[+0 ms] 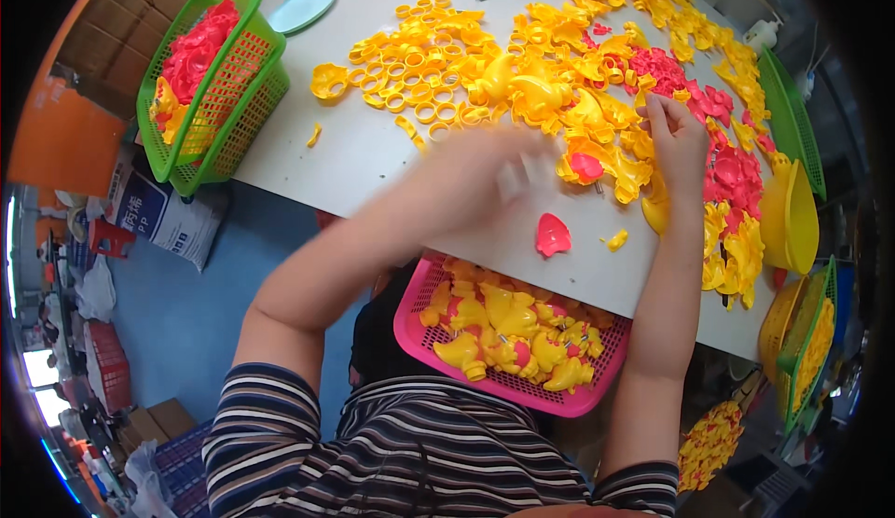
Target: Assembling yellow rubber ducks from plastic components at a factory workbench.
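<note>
My left hand (499, 173) is smeared by motion over the table's near side, close to yellow plastic parts; its fingers cannot be made out. My right hand (679, 136) is closed in a pinch above the yellow and red parts to the right. Whatever its fingertips hold, if anything, is too small to name. Between my arms, a red petal-shaped plastic piece (553, 235) lies on the white table (447, 215). Beside it is a small yellow scrap (617, 240). Another red piece (585, 166) rests among the yellow shells (626, 168) near my left hand.
A pink basket (410, 331) of yellow and red figures sits below the table edge, against me. Yellow rings (410, 75) and red parts (736, 182) spread across the table. Green baskets (233, 98) stand at the left edge; a yellow bowl (791, 220) is at the right.
</note>
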Motion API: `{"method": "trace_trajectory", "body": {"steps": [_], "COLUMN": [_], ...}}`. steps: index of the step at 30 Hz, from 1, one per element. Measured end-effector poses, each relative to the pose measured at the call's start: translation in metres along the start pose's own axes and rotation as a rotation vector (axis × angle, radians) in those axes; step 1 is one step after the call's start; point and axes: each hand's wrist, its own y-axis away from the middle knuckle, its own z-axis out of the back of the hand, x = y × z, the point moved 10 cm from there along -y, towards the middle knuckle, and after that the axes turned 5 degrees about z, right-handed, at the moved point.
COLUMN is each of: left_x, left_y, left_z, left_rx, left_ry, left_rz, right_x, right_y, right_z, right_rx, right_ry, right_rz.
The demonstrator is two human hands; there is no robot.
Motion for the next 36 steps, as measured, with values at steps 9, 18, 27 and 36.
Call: {"method": "trace_trajectory", "body": {"steps": [9, 18, 27, 36], "left_x": [0.102, 0.098, 0.059, -0.005], "left_y": [-0.096, -0.095, -0.091, -0.058], "left_z": [0.050, 0.038, 0.036, 0.016], "left_rx": [-0.015, -0.030, -0.001, -0.323], "left_ry": [-0.425, -0.032, 0.386, -0.180], "left_rz": [0.301, 0.294, -0.193, -0.637], "right_x": [0.003, 0.012, 0.027, 0.035], "right_y": [0.001, 0.004, 0.013, 0.029], "right_z": [-0.004, -0.013, -0.023, -0.053], "right_rx": [0.030, 0.059, 0.112, 0.259], "right_ry": [0.090, 0.150, -0.006, -0.669], "right_rz": [0.013, 0.051, 0.004, -0.276]}}
